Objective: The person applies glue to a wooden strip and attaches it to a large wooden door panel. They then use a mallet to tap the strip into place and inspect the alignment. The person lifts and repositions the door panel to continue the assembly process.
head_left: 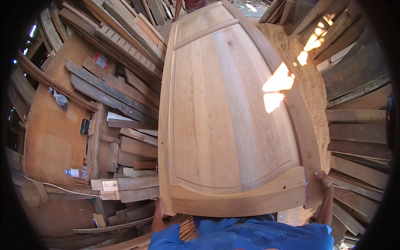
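Note:
A large unfinished wooden panel door stretches away from my body, its near rail curved along the upper edge. At its near left corner, my left hand grips the edge, with most of the fingers hidden under the wood. My right hand is closed round the near end of the right stile, thumb on top. At the door's far left corner is another person's hand; that person's body is mostly cut off by the frame. Bright sun patches fall on the door's right side.
Boards and offcuts are piled along the left. A brown sheet of wood there carries a plastic bottle and a small black block. Sawdust covers the ground right of the door, beside more stacked planks.

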The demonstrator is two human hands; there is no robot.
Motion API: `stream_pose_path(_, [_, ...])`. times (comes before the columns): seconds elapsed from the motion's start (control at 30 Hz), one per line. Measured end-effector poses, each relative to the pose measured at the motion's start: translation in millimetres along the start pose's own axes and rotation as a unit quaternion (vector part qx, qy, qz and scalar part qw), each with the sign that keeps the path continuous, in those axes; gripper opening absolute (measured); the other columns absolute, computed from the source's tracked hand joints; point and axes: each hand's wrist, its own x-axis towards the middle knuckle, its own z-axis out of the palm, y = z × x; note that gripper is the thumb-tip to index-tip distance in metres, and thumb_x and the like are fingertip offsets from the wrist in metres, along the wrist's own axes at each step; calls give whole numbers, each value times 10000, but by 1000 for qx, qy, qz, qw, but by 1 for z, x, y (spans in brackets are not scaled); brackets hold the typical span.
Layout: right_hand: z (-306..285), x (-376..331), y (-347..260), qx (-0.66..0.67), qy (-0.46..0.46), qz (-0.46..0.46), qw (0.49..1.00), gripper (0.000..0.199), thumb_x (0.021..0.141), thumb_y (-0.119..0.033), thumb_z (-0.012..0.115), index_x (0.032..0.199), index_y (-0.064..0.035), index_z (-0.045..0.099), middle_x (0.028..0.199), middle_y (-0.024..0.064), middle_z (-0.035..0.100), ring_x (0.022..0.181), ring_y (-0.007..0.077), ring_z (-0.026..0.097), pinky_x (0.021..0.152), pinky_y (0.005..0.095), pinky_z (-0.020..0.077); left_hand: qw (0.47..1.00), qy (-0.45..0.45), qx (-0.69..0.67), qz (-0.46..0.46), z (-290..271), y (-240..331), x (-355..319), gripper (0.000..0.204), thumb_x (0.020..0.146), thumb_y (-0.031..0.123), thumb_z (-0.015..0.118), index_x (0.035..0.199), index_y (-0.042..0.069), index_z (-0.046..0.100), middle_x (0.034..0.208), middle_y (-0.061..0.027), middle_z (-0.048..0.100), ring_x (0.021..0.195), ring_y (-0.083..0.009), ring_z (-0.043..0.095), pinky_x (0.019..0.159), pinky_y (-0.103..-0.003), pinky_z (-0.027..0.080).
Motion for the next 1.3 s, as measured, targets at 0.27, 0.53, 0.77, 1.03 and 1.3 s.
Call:
stream_pose_path(0.27, [-9, -12, 48, 73, -30, 30, 996, 537, 764, -254, 674, 1187, 60, 569, 1042, 147, 670, 911, 249, 660, 837, 368, 531, 994, -48, 66, 68, -19, 4, -8, 688, 985, 543, 291, 1316, -25, 494, 1311, -173, 534, 1215, -258, 496, 1021, -363, 375])
stream_pose_path(0.53, [-5, -20, 124, 48, 45, 44, 997, 500, 837, -268, 639, 1211, 53, 559, 1090, 162, 656, 964, 264, 646, 888, 388, 512, 987, -130, -11, 91, -61, 93, -70, 656, 992, 510, 320, 1312, -35, 497, 1300, -153, 538, 1206, -222, 501, 1020, -349, 377])
stream_pose_path(0.77, [-84, -12, 194, 111, 25, 42, 993, 437, 882, -254, 616, 1207, 35, 571, 1075, 126, 664, 939, 253, 650, 861, 371, 525, 987, -129, -6, 93, -32, 61, -93, 650, 991, 501, 338, 1311, -43, 495, 1298, -146, 539, 1198, -215, 503, 1017, -340, 376])
stream_pose_path(1.03, [-156, -10, 211, 9, 100, 73, 992, 580, 823, -362, 670, 1237, 30, 565, 1110, 169, 653, 969, 276, 641, 880, 385, 496, 991, -98, -10, 91, 24, -22, -103, 654, 988, 500, 354, 1311, -52, 491, 1299, -143, 539, 1191, -218, 506, 1011, -331, 375])
stream_pose_path(1.3, [-189, 28, 240, 26, 78, 80, 993, 544, 861, -358, 644, 1248, 16, 566, 1130, 168, 648, 967, 265, 641, 884, 384, 490, 992, -73, 9, 99, 43, -49, -118, 681, 980, 525, 365, 1345, -44, 449, 1311, -145, 531, 1184, -234, 517, 1013, -344, 380])
